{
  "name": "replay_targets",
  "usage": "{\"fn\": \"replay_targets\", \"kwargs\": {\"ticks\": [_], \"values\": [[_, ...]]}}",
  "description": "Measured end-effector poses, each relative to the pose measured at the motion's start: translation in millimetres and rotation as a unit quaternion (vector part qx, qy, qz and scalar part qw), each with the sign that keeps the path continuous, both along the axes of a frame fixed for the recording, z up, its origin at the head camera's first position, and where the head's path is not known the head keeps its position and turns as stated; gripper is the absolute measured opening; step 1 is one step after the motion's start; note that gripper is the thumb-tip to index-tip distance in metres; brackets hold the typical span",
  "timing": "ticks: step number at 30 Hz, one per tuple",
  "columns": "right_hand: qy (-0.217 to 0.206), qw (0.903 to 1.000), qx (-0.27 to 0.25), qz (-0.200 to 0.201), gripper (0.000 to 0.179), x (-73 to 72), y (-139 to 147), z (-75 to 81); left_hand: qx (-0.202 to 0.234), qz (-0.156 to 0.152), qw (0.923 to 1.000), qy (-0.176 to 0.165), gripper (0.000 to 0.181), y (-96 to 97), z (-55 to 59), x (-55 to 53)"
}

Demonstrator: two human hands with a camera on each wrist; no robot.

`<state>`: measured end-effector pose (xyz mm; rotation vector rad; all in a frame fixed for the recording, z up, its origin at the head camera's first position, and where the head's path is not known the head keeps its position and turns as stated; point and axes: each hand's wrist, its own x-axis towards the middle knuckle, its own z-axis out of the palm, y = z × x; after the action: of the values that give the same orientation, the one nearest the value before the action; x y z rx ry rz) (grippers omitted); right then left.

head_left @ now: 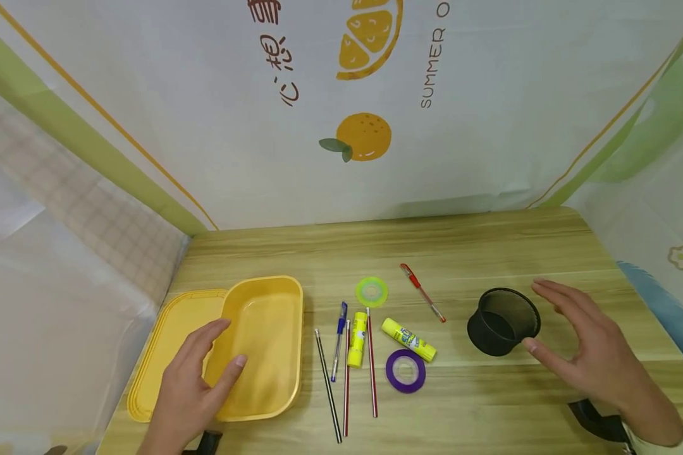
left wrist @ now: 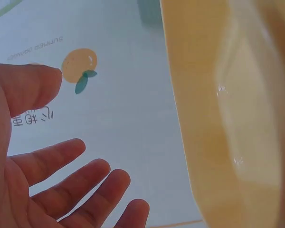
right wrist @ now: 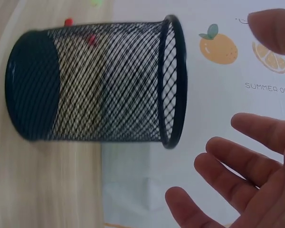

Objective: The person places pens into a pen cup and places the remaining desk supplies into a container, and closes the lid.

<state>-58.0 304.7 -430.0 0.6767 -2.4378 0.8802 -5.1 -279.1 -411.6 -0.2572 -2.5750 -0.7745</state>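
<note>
My left hand hovers over the left side of a yellow plastic box, fingers spread and holding nothing. In the left wrist view the box wall rises beside the spread fingers. At the right, my right hand is held beside a black mesh pen holder, thumb and fingers apart near its rim. The right wrist view shows the holder's mesh side and the fingertips apart from it, with nothing in the hand.
Between the hands lie a blue pen, a red pen, several pencils, two yellow glue sticks, a green tape roll and a purple tape roll. A yellow lid lies left of the box. Printed cloth hangs behind the table.
</note>
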Motion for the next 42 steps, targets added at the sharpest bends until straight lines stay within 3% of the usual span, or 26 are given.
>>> {"fn": "replay_targets", "kwargs": {"ticks": [10, 16, 23, 32, 42], "values": [[-0.046, 0.9982, -0.037, 0.002, 0.097, -2.1, -10, 6.1, 0.060, -0.055, 0.9966, 0.007, 0.067, 22.2, 4.3, 4.1], [-0.064, 0.9975, -0.030, -0.008, 0.096, -1.8, -11, 4.2, 0.063, -0.089, 0.9940, -0.016, 0.061, 36.2, 3.1, -0.4], [-0.068, 0.9972, -0.028, -0.010, 0.096, -5.9, -11, -3.1, 0.077, -0.136, 0.9874, -0.018, 0.057, 52.5, 1.6, -5.5], [-0.085, 0.9959, -0.029, -0.012, 0.097, -8.5, -9, -15.3, 0.101, -0.178, 0.9780, -0.042, 0.048, 75.3, 0.4, -8.4], [-0.117, 0.9923, -0.039, -0.012, 0.094, -9.4, -10, -16.2, 0.120, -0.201, 0.9688, -0.082, 0.048, 94.7, -4.8, -9.4]]}}
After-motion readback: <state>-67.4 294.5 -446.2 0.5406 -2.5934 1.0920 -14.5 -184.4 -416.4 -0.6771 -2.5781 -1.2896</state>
